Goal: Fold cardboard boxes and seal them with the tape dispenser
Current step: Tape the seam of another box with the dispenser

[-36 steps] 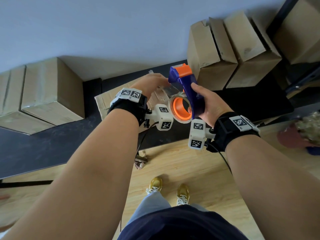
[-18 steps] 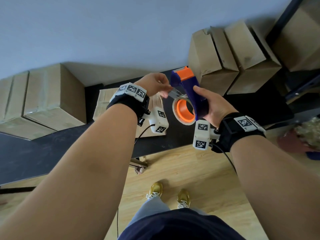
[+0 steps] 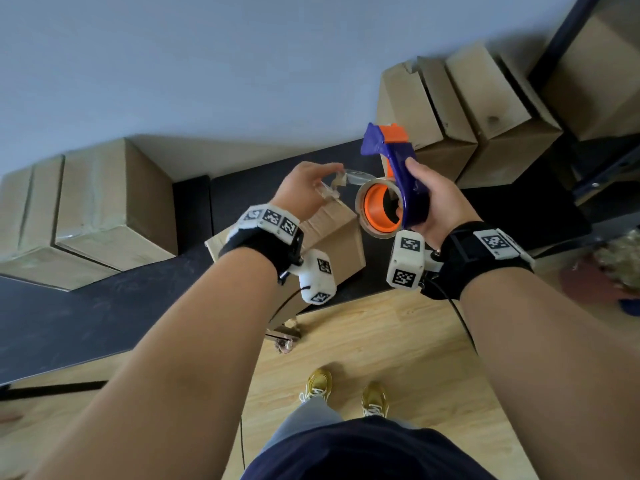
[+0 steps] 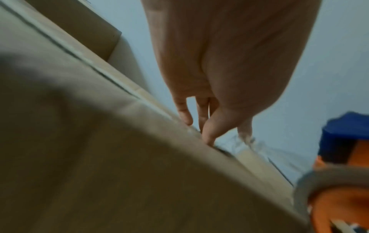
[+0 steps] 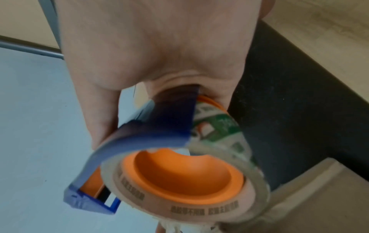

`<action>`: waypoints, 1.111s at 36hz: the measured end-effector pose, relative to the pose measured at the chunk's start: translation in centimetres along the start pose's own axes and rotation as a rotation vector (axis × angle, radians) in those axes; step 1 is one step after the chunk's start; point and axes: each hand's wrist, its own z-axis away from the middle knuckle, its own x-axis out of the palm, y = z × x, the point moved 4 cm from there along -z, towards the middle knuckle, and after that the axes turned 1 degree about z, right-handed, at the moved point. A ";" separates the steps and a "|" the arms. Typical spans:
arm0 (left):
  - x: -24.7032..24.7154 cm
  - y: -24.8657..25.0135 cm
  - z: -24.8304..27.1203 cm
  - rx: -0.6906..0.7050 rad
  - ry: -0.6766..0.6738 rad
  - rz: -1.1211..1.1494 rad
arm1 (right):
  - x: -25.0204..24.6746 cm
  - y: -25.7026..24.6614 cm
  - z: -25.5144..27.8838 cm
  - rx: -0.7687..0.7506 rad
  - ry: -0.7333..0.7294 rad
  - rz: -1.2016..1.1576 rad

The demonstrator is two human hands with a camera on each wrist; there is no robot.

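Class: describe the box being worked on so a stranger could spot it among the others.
On the black table, find the person's two hands. The cardboard box lies below the left hand, at the front edge. Unlike the boxes by the wall, it stands alone.

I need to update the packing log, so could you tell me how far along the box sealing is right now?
Done: closed cardboard boxes sit stacked on the black table. In hand: the right hand grips the blue and orange tape dispenser, and the left hand pinches the clear tape end pulled from the roll, above the nearest box. Left: taping that box; whether its seam is sealed is hidden.
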 end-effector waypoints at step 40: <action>3.9 -3.2 2.0 -0.070 -0.034 -0.656 | -0.7 -3.4 1.1 -0.149 0.047 0.112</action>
